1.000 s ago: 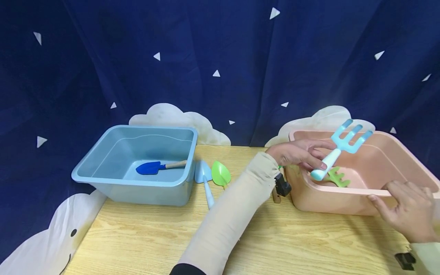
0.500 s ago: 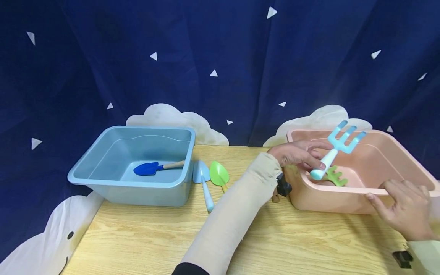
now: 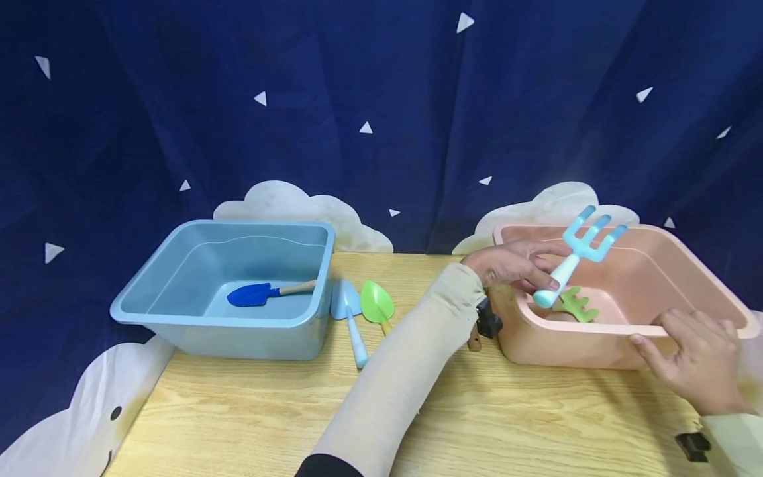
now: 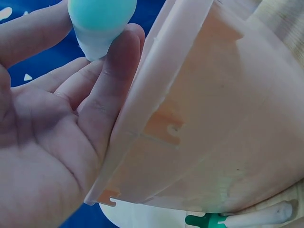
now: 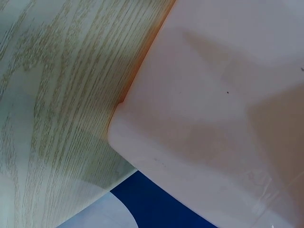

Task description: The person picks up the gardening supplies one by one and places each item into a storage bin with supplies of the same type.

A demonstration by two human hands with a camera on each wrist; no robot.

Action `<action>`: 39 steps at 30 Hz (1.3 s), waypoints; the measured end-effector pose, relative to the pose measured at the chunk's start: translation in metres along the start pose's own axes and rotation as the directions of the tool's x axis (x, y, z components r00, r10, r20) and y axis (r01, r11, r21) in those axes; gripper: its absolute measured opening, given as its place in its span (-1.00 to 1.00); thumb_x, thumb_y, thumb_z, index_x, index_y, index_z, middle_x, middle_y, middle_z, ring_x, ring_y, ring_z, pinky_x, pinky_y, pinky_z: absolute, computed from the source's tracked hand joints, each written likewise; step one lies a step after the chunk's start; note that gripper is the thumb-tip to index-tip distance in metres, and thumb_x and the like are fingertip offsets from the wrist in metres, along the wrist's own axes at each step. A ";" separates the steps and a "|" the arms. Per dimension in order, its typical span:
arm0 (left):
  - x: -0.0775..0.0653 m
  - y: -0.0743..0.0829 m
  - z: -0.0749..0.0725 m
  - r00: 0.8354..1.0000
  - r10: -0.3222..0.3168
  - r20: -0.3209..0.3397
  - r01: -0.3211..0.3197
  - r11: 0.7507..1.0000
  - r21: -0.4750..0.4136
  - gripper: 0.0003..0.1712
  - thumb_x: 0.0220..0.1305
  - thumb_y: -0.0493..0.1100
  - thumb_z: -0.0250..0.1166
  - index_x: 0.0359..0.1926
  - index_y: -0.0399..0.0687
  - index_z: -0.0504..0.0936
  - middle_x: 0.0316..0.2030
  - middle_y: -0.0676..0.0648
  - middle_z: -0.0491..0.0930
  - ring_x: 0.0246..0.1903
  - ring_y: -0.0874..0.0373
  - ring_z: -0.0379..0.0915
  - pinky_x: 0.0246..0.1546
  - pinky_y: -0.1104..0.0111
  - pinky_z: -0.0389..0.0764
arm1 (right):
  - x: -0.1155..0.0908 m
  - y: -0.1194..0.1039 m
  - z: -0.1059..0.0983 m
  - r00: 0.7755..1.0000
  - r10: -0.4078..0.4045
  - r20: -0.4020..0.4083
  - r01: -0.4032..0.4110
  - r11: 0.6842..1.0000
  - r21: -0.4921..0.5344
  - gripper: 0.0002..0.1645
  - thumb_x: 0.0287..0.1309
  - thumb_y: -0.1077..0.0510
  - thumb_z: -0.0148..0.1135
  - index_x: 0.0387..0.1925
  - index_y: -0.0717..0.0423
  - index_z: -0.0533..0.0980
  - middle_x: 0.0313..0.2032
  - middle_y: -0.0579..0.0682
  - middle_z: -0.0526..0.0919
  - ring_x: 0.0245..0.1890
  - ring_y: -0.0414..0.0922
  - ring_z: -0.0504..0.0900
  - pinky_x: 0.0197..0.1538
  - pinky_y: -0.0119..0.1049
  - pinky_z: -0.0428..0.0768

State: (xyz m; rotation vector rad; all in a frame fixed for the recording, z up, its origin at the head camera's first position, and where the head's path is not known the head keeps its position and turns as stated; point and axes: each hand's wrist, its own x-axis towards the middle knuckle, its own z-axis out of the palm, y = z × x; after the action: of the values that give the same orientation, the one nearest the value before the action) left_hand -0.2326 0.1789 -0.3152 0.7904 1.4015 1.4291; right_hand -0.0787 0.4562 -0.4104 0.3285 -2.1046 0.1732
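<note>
In the head view, my left hand (image 3: 507,265) pinches the handle of a light-blue hand fork (image 3: 587,248) over the left rim of the pink basin (image 3: 572,348). Its three tines point up and away to the right. The left wrist view shows the rounded turquoise handle end (image 4: 102,19) between thumb and fingers, with the basin's outer wall close beside the hand. My right hand (image 3: 697,358) grips the basin's front rim, thumb outside and fingers over the edge. Inside the basin, below the held fork, lies a green rake head (image 3: 577,305); its handle is mostly hidden.
A blue basin (image 3: 226,339) stands at left, holding a dark-blue trowel (image 3: 253,294) with a wooden handle. Between the basins lie a light-blue trowel (image 3: 353,321) and a green trowel (image 3: 377,302). Another wooden handle (image 3: 474,339) shows partly behind the left wrist, against the pink basin.
The whole head view has shifted slightly, so everything sits a little further left. My left hand still pinches the hand fork and my right hand still grips the rim.
</note>
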 end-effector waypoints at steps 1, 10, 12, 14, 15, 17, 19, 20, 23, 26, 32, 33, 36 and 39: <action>0.000 0.000 0.000 1.000 0.002 0.005 -0.002 1.000 0.000 -0.18 0.19 -0.53 0.19 0.45 -0.01 0.23 -0.06 -0.08 0.55 -0.24 0.21 0.56 -0.22 0.44 0.63 | -0.001 0.000 0.000 1.000 0.003 0.009 -0.003 1.000 -0.002 -0.02 0.14 -0.66 -0.16 -0.62 0.19 0.44 -0.70 0.09 0.45 -0.58 0.18 0.36 -0.39 -0.16 0.00; 0.006 0.004 -0.001 1.000 -0.013 -0.026 0.016 0.993 0.113 -0.20 0.28 -0.45 0.19 0.50 -0.03 0.19 0.29 -0.15 0.49 0.13 0.10 0.55 -0.03 0.51 0.57 | -0.001 0.002 0.000 1.000 0.004 0.005 -0.005 1.000 0.024 -0.05 0.15 -0.63 -0.12 -0.62 0.19 0.46 -0.68 0.07 0.45 -0.55 0.15 0.36 -0.37 -0.21 0.01; 0.006 0.005 -0.001 0.998 -0.012 -0.059 0.024 0.977 0.211 -0.20 0.31 -0.37 0.22 0.52 -0.02 0.16 0.43 -0.10 0.34 0.36 0.16 0.36 0.11 0.53 0.49 | 0.000 0.002 0.001 1.000 -0.004 -0.007 0.004 1.000 0.022 -0.05 0.15 -0.63 -0.12 -0.63 0.19 0.45 -0.68 0.07 0.45 -0.56 0.15 0.35 -0.37 -0.20 0.01; 0.004 0.007 -0.002 0.995 -0.002 -0.099 0.033 0.949 0.313 -0.21 0.32 -0.28 0.25 0.52 -0.01 0.17 0.48 -0.03 0.26 0.47 0.25 0.18 0.23 0.56 0.39 | 0.001 0.001 0.001 1.000 -0.008 -0.014 0.008 1.000 0.022 -0.05 0.15 -0.63 -0.12 -0.64 0.19 0.45 -0.68 0.07 0.46 -0.57 0.14 0.34 -0.37 -0.19 0.01; 0.004 0.007 -0.003 0.993 0.005 -0.119 0.038 0.935 0.351 -0.22 0.32 -0.25 0.27 0.51 -0.01 0.19 0.49 -0.01 0.25 0.47 0.26 0.16 0.27 0.57 0.34 | 0.001 0.000 0.001 1.000 -0.009 -0.017 0.010 1.000 0.022 -0.05 0.16 -0.63 -0.12 -0.64 0.19 0.45 -0.68 0.07 0.46 -0.57 0.14 0.34 -0.37 -0.19 0.01; 0.002 0.009 -0.004 0.987 0.015 -0.161 0.049 0.922 0.385 -0.25 0.33 -0.21 0.28 0.48 -0.02 0.24 0.47 -0.01 0.29 0.45 0.24 0.22 0.29 0.55 0.33 | 0.001 0.000 0.001 1.000 -0.011 -0.019 0.011 1.000 0.022 -0.05 0.16 -0.62 -0.12 -0.64 0.19 0.44 -0.69 0.08 0.45 -0.58 0.15 0.34 -0.38 -0.16 0.01; 0.001 0.010 -0.006 0.979 0.042 -0.197 0.039 0.920 0.390 -0.31 0.33 -0.21 0.28 0.45 -0.07 0.31 0.41 -0.07 0.38 0.40 0.20 0.32 0.28 0.58 0.34 | 0.001 -0.001 0.001 1.000 -0.007 -0.007 0.007 1.000 0.018 -0.05 0.16 -0.62 -0.13 -0.63 0.19 0.45 -0.69 0.07 0.45 -0.58 0.14 0.34 -0.38 -0.16 0.01; 0.000 0.010 -0.006 0.976 0.058 -0.210 0.026 0.927 0.374 -0.34 0.33 -0.24 0.27 0.42 -0.11 0.34 0.38 -0.12 0.42 0.37 0.15 0.37 0.26 0.57 0.37 | 0.001 0.000 0.001 1.000 -0.004 -0.001 0.004 1.000 0.016 -0.04 0.16 -0.63 -0.14 -0.63 0.19 0.45 -0.69 0.08 0.45 -0.57 0.15 0.34 -0.38 -0.15 0.01; -0.002 0.008 -0.009 0.962 0.086 -0.258 -0.008 0.957 0.291 -0.43 0.34 -0.30 0.25 0.36 -0.20 0.41 0.29 -0.19 0.51 0.30 0.07 0.46 0.14 0.56 0.47 | -0.001 0.000 0.000 1.000 0.002 0.012 -0.002 1.000 0.008 -0.04 0.16 -0.63 -0.15 -0.62 0.19 0.45 -0.69 0.08 0.45 -0.57 0.15 0.35 -0.38 -0.14 0.01; -0.006 0.006 -0.014 0.951 0.102 -0.291 -0.045 0.979 0.197 -0.48 0.35 -0.36 0.21 0.32 -0.26 0.44 0.24 -0.25 0.54 0.28 -0.02 0.48 0.10 0.49 0.53 | -0.001 0.001 0.001 1.000 0.006 0.012 -0.006 1.000 0.009 -0.04 0.15 -0.63 -0.14 -0.62 0.19 0.45 -0.70 0.08 0.44 -0.56 0.16 0.35 -0.38 -0.14 0.01; -0.020 0.004 -0.029 0.946 0.122 -0.300 -0.082 0.987 0.142 -0.49 0.35 -0.39 0.18 0.32 -0.28 0.43 0.24 -0.28 0.54 0.24 -0.14 0.50 0.26 0.19 0.54 | -0.003 0.001 0.000 0.999 0.021 0.042 -0.022 1.000 0.003 -0.03 0.14 -0.66 -0.16 -0.61 0.18 0.43 -0.71 0.08 0.44 -0.54 0.16 0.35 -0.38 -0.09 0.02; -0.023 0.003 -0.032 0.945 0.124 -0.303 -0.087 0.987 0.133 -0.49 0.35 -0.40 0.18 0.32 -0.29 0.42 0.24 -0.29 0.53 0.23 -0.16 0.50 0.27 0.15 0.52 | -0.002 0.000 0.000 0.998 0.025 0.052 -0.025 1.000 0.001 -0.03 0.14 -0.66 -0.17 -0.61 0.18 0.43 -0.70 0.09 0.44 -0.53 0.16 0.36 -0.37 -0.08 0.02; -0.029 0.002 -0.040 0.940 0.129 -0.317 -0.095 0.988 0.121 -0.50 0.36 -0.40 0.16 0.31 -0.29 0.43 0.25 -0.31 0.52 0.21 -0.17 0.52 0.28 0.11 0.51 | -0.002 0.000 0.000 0.998 0.026 0.056 -0.026 1.000 0.002 -0.03 0.15 -0.66 -0.17 -0.60 0.18 0.44 -0.70 0.10 0.45 -0.53 0.17 0.36 -0.37 -0.07 0.02; -0.035 0.000 -0.048 0.935 0.126 -0.333 -0.092 0.989 0.115 -0.51 0.37 -0.39 0.16 0.31 -0.28 0.43 0.25 -0.31 0.52 0.22 -0.20 0.51 0.31 0.07 0.47 | -0.001 0.000 0.000 0.999 0.020 0.047 -0.020 1.000 -0.001 -0.03 0.14 -0.66 -0.16 -0.61 0.18 0.44 -0.70 0.10 0.45 -0.54 0.18 0.36 -0.38 -0.11 0.01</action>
State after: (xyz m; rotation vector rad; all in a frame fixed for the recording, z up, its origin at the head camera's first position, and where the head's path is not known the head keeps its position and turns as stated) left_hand -0.2655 0.1290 -0.3155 0.7146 1.7223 1.6516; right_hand -0.0786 0.4564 -0.4116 0.3144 -2.1551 0.1780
